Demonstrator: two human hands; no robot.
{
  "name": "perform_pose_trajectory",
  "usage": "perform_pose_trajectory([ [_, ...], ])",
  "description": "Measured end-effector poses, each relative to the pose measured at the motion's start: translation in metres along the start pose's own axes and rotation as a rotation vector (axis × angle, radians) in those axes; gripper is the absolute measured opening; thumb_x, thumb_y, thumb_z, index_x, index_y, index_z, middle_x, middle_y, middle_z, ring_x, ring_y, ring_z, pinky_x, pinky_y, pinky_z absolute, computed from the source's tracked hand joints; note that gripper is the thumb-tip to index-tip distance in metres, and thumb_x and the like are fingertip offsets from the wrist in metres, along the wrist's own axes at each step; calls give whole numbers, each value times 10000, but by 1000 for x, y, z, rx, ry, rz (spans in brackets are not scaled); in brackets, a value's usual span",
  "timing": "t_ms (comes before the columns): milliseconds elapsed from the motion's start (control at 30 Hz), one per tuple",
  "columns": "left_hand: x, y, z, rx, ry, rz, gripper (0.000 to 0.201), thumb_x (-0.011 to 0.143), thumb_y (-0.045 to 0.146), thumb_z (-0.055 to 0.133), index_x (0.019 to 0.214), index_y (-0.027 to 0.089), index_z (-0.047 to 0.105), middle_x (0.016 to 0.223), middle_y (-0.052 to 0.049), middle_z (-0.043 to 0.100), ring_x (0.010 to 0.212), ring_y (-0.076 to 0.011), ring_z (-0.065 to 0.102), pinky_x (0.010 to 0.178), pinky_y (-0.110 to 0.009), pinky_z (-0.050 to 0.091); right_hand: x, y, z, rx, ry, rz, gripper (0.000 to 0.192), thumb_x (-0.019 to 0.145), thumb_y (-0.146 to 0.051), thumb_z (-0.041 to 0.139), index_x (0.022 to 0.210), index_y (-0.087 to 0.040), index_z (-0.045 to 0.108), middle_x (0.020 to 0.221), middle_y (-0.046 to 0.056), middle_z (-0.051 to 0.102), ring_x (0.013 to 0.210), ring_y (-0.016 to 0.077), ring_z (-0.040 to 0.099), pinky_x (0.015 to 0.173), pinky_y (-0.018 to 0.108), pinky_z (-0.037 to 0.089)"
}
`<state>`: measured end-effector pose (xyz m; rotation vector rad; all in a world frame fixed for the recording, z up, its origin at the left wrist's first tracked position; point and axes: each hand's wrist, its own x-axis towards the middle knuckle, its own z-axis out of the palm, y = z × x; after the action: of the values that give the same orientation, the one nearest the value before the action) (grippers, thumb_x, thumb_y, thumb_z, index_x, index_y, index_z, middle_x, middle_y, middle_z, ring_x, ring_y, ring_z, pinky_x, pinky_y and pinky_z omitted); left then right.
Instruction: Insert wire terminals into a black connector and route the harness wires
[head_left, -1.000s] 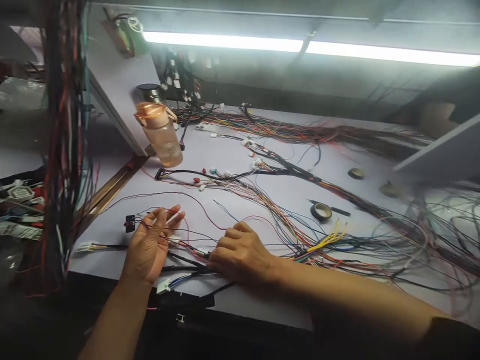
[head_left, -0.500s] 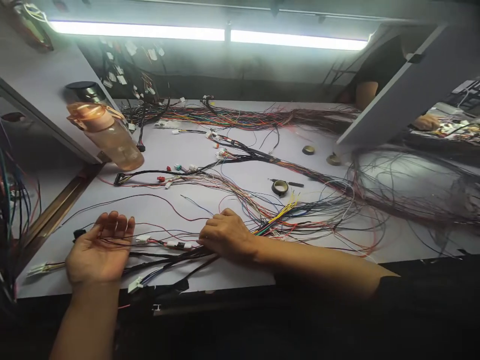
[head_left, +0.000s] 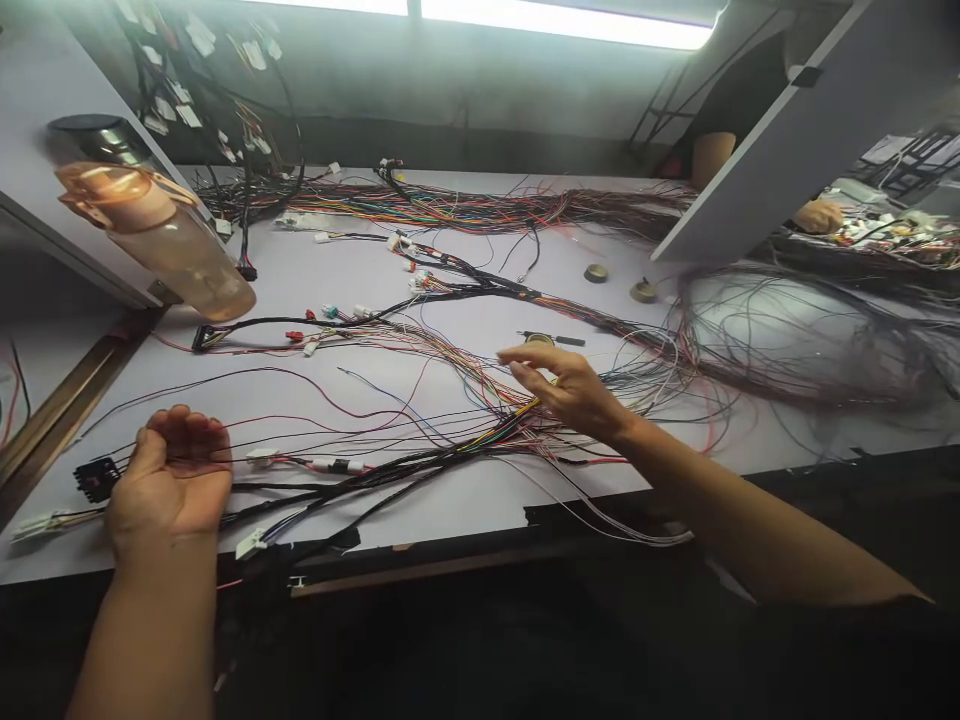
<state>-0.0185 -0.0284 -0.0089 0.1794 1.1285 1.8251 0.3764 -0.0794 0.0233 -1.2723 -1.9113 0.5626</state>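
My left hand (head_left: 171, 480) rests palm up at the near left, fingers loosely curled and nothing gripped in them. It lies across the branches of a wire harness (head_left: 405, 468); thin wires run close by its fingers. Left of it is a black connector (head_left: 97, 480), and to its right a white connector (head_left: 251, 543). Raised over the loose wire ends, my right hand (head_left: 566, 388) has thumb and fingers apart and holds nothing. It partly covers a roll of tape (head_left: 538, 340), beside which lies a thin dark tool (head_left: 568, 341).
A tinted bottle (head_left: 176, 245) leans at the left near a partition. Another taped harness (head_left: 487, 288) crosses mid-table, with a long wire bundle (head_left: 465, 212) behind it. Two tape rolls, one of them a tape roll (head_left: 596, 273), sit right. Beyond the right panel (head_left: 757, 150) a co-worker's hand (head_left: 817, 215) shows.
My right hand has lifted off the harness and moved right, toward the tape roll. My left hand stays beside the connectors. The view has shifted, with everything sitting higher and further left.
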Motion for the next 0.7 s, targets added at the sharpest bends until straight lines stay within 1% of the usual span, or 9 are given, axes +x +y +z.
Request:
perform_pose_trajectory([
  [67, 0, 0, -1, -1, -4, 3, 198, 951, 205, 399, 827, 169, 550, 772, 53, 653, 680, -68, 609, 627, -188, 535, -23, 3, -5, -163, -37, -24, 308, 908, -387, 547, 1139, -200, 628, 1093, 74, 672, 1037, 192, 597, 903, 395, 464],
  [167, 0, -1, -2, 12, -35, 7, 212, 958, 214, 385, 828, 174, 548, 781, 55, 650, 691, -65, 610, 635, -179, 535, -58, 7, -1, -444, -197, -103, 620, 795, -541, 644, 1296, -195, 529, 1282, 112, 576, 1177, 271, 503, 966, 471, 391],
  [200, 0, -1, -2, 11, -39, 8, 211, 958, 213, 385, 828, 173, 547, 780, 56, 647, 694, -64, 610, 642, -178, 534, -67, 10, 0, -515, -232, -106, 680, 781, -566, 645, 1334, -199, 495, 1329, 116, 539, 1209, 286, 472, 972, 479, 374],
  [267, -1, -1, -2, -6, -35, 0, 192, 951, 193, 403, 831, 166, 550, 782, 57, 647, 703, -62, 609, 658, -181, 531, -80, 19, -2, -615, -241, -93, 625, 815, -543, 616, 1336, -219, 495, 1354, 105, 521, 1224, 288, 451, 960, 467, 365],
  [333, -1, 0, -2, -26, -21, -6, 186, 948, 185, 417, 833, 156, 559, 789, 50, 652, 712, -67, 608, 658, -189, 525, -85, 30, -10, -679, -224, -77, 457, 869, -471, 579, 1275, -262, 553, 1344, 71, 538, 1213, 274, 461, 943, 450, 361],
  [400, -2, 0, -2, -43, -13, -10, 202, 951, 192, 415, 830, 149, 571, 796, 36, 660, 714, -74, 607, 649, -199, 518, -87, 42, -20, -705, -212, -82, 350, 889, -422, 570, 1216, -299, 599, 1329, 43, 555, 1202, 265, 477, 938, 445, 361],
  [533, 2, 0, -5, -54, -4, -36, 191, 944, 198, 441, 831, 154, 589, 723, 35, 642, 656, -70, 583, 611, -190, 495, -87, 60, -39, -703, -212, -135, 296, 894, -380, 573, 1182, -337, 625, 1303, 37, 578, 1191, 264, 504, 932, 450, 385],
  [633, 7, 0, -8, -62, 6, -86, 181, 937, 173, 451, 845, 155, 606, 612, 40, 578, 559, -56, 534, 555, -175, 465, -78, 56, -45, -685, -213, -176, 307, 879, -405, 586, 1165, -305, 634, 1258, 62, 610, 1149, 275, 541, 897, 454, 417],
  [700, 7, -1, -8, -79, 20, -99, 230, 945, 147, 417, 830, 144, 616, 581, 32, 545, 523, -48, 514, 524, -161, 446, -60, 43, -39, -627, -175, -219, 316, 880, -418, 581, 1155, -271, 633, 1184, 74, 651, 1103, 269, 574, 892, 455, 428],
])
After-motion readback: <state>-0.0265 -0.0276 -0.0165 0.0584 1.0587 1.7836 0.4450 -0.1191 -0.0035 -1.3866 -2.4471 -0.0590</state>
